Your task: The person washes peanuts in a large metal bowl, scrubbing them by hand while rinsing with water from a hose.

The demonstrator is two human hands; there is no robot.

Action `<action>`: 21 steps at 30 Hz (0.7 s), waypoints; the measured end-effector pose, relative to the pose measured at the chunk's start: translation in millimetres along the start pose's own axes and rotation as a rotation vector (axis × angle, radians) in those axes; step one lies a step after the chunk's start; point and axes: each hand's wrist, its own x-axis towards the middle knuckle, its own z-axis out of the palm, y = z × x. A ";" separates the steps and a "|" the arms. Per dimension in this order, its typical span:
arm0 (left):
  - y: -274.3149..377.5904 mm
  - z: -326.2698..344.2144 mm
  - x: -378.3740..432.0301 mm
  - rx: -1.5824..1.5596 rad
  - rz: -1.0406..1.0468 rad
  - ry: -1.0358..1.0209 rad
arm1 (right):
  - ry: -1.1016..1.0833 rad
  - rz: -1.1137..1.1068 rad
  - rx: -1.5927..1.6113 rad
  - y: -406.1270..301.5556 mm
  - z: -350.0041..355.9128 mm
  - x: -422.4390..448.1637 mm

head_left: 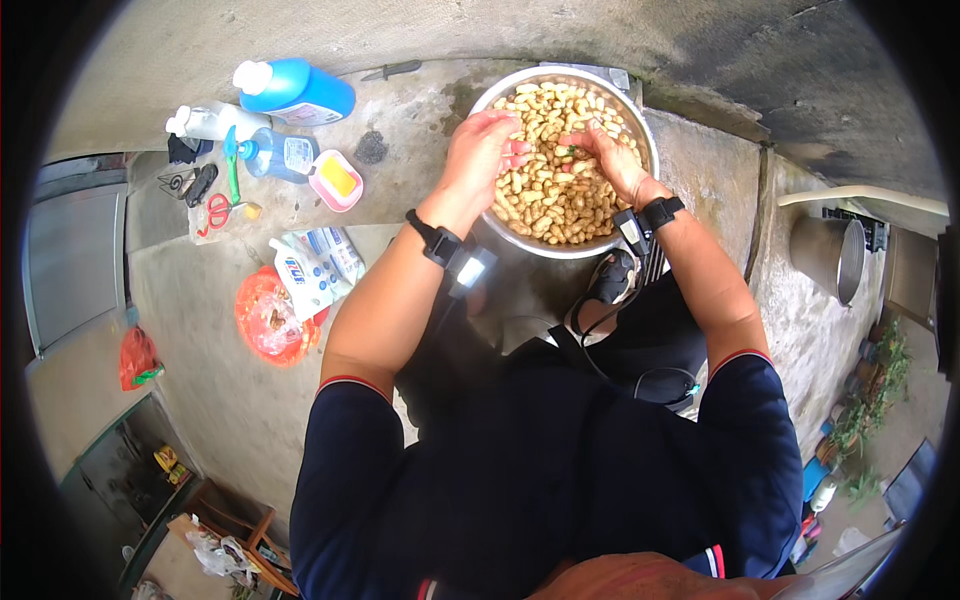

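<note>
A wide metal basin full of unshelled peanuts stands before me. Over its left part is my left hand, fingers curled at the peanuts; whether it grips any is unclear. My right hand reaches in from the right, its fingertips among the peanuts beside a small green bit. What lies between its thumb and fingers cannot be made out. Both wrists carry strapped devices.
Left of the basin stand a blue detergent jug, a pump bottle, yellow soap in a pink dish and red-handled scissors. A knife lies by the wall. An orange basket is lower left; a metal pot lies right.
</note>
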 end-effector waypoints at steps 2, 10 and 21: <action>-3.6 1.9 2.5 0.006 0.005 -0.013 | 0.008 0.010 0.099 15.2 -0.8 -7.0; -10.9 -13.7 -5.4 0.011 0.031 0.007 | 0.175 0.013 0.022 42.3 6.4 -37.9; -22.6 -16.3 -35.9 -0.038 0.042 0.019 | 0.514 -0.227 -1.050 41.6 40.1 -36.0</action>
